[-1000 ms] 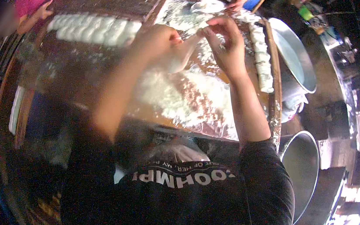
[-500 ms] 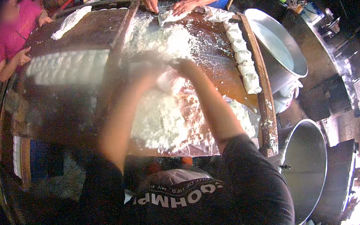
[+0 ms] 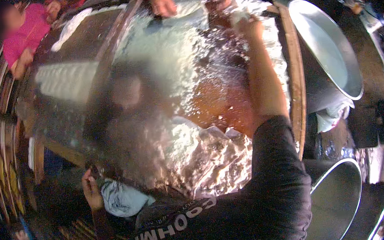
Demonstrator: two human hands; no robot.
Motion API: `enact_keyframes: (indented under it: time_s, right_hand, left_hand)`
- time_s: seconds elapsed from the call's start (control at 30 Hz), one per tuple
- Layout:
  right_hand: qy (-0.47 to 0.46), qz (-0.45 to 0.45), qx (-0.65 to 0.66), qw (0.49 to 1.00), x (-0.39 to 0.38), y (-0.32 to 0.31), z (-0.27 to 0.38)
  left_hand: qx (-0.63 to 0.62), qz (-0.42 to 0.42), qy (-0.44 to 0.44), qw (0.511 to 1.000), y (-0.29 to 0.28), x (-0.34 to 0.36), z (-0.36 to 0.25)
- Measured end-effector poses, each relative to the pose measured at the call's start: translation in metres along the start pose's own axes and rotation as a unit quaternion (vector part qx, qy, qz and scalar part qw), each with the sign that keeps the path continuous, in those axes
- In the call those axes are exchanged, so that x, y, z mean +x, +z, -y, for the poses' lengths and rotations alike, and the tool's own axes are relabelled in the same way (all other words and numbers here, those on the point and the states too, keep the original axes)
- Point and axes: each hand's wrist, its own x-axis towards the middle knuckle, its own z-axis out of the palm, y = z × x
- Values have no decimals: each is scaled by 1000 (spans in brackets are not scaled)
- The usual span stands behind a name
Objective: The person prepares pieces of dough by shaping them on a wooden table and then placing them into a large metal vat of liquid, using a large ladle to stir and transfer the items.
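Note:
My right arm reaches to the table's far right corner, where my right hand (image 3: 251,25) has its fingers closed over a small white wrapped bundle (image 3: 238,15). The fingertips are partly hidden. Beside it runs a row of white wrapped bundles (image 3: 279,52), half covered by my forearm. My left hand (image 3: 91,189) hangs low by the table's front left edge, its fingers loosely apart and nothing seen in them. Crumbly white curd-like stuff (image 3: 152,49) lies spread over the wet brown table (image 3: 220,98), with more on a crumpled sheet (image 3: 220,164) close to me.
A co-worker's hands (image 3: 162,1) work at the far edge. Another person in pink (image 3: 28,32) stands at the far left, near rows of white pieces (image 3: 63,79). A wooden rail (image 3: 296,81) edges the right side; beyond it stand two large metal vats (image 3: 322,45).
My hands have parted from the table's middle: the right has gone to the far right corner, the left back to the front left. The co-worker's hands have moved apart.

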Motion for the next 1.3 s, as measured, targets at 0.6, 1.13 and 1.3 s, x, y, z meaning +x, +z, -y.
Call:
enact_keyframes:
  time_s: [0.6, 1.13, 1.3]
  right_hand:
    - [-189, 196, 57, 960, -325, -115, 140]
    - [45, 414, 338, 844, -394, -65, 212]
    - [60, 358, 324, 874, -332, -96, 161]
  left_hand:
    - [429, 163, 146, 876, 43, 95, -4]
    - [119, 286, 83, 947, 55, 113, -30]
    - [62, 336, 300, 891, 132, 58, -51]
